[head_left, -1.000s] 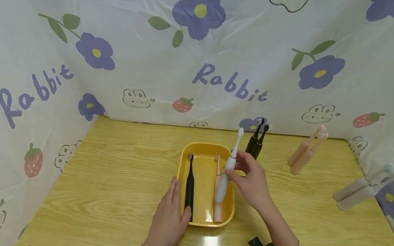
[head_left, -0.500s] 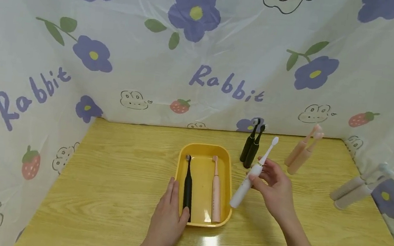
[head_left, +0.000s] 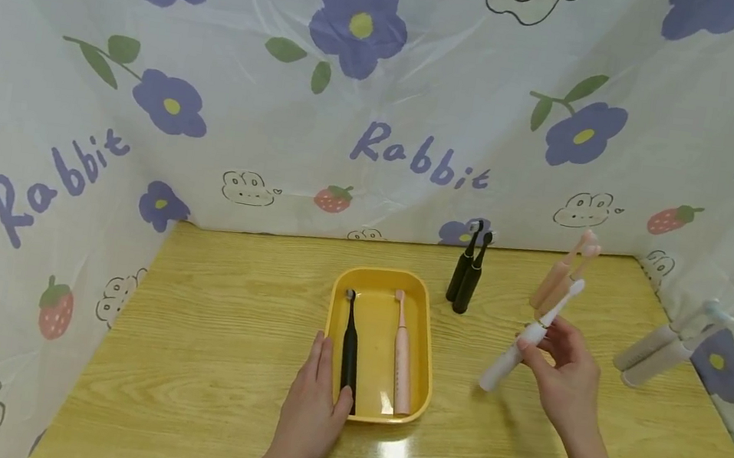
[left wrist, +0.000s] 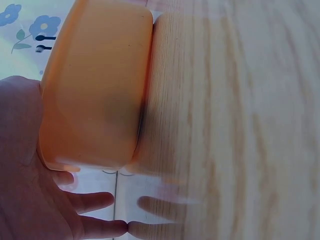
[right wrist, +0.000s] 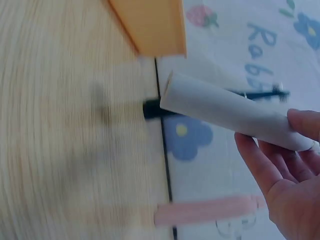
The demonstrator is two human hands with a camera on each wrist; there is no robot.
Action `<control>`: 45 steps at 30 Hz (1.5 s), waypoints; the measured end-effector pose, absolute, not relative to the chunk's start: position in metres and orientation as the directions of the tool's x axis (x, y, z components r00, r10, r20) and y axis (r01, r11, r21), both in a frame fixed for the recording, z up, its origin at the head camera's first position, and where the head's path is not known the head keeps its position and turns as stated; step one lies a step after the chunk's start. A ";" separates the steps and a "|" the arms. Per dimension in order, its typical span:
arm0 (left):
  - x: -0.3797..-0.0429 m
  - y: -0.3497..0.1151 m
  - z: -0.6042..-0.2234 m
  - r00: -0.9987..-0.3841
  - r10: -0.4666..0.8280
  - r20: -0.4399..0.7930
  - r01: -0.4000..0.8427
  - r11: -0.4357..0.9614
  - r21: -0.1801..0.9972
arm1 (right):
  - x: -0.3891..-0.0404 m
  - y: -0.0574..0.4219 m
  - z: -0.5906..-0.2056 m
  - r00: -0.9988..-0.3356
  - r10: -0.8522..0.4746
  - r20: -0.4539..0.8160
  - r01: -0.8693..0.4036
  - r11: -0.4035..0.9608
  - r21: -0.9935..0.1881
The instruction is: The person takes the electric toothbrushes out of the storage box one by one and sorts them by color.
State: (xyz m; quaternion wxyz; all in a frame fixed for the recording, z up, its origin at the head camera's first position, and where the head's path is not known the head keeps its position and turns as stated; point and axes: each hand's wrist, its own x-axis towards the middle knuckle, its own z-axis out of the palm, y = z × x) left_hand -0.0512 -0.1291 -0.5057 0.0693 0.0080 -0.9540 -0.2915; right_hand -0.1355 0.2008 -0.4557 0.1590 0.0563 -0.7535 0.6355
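Observation:
My right hand [head_left: 568, 383] pinches a white electric toothbrush [head_left: 507, 365] by the upper handle, tilted with its brush head up and to the right, above the table right of the yellow tray [head_left: 427, 376]. Its handle end points toward the camera side in the right wrist view, with thumb and fingertips on the handle [right wrist: 225, 107]. My left hand [head_left: 311, 415] rests along the tray's left edge, thumb over the near-left rim and fingers straight along the outside. Inside the tray lie a black electric toothbrush [head_left: 351, 347] at left and a pink electric toothbrush [head_left: 401, 369] at right.
Two black toothbrushes [head_left: 467, 277] stand upright behind the tray at right. Farther right are two pink toothbrushes [head_left: 550, 280], partly behind the held one, and two pale grey ones [head_left: 659, 356]. A printed cloth [head_left: 269, 123] hangs behind the wooden table [head_left: 221, 334].
My right hand has carried the white toothbrush from above the tray's right side out to the right, tilting it further rightward. My left hand has stayed at the tray.

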 end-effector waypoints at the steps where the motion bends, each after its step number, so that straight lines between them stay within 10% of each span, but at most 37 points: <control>1: -0.051 -0.129 -0.506 -0.990 -0.054 0.127 0.026 0.829 0.558 | -0.136 0.207 -0.456 -0.933 0.160 0.323 -0.289 0.204 -0.936; 17: -0.053 -0.128 -0.501 -0.989 -0.041 0.142 0.046 0.828 0.559 | -0.128 0.301 -0.468 -0.595 0.532 0.602 -0.133 0.674 -0.727; 45: -0.053 -0.129 -0.503 -0.993 -0.030 0.118 0.041 0.834 0.551 | -0.140 0.323 -0.500 -0.545 0.624 0.560 0.040 0.686 -0.726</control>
